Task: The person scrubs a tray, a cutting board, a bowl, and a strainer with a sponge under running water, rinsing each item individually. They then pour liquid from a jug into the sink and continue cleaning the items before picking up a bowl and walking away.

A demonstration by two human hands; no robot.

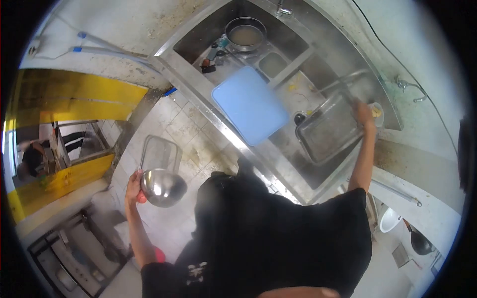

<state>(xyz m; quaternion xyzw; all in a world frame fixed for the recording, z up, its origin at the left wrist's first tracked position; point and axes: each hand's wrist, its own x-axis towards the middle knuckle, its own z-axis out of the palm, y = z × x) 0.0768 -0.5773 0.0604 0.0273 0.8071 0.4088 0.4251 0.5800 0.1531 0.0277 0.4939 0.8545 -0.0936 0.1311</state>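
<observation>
My left hand (133,186) grips the rim of a round steel bowl (163,187), held out over the tiled floor beside a clear rectangular container (160,154). My right hand (366,118) reaches up to the far edge of a steel tray (329,130) lying in the sink (318,64), and seems to hold a yellow sponge (377,112) against it. A blue cutting board (250,105) lies across the sink's front rim.
A pot of murky water (245,35) sits in the left basin with small utensils beside it. A tap (407,85) sticks out at the right. A yellow partition (64,104) stands at left with another person (35,159) behind it. A dark pan (421,242) lies at lower right.
</observation>
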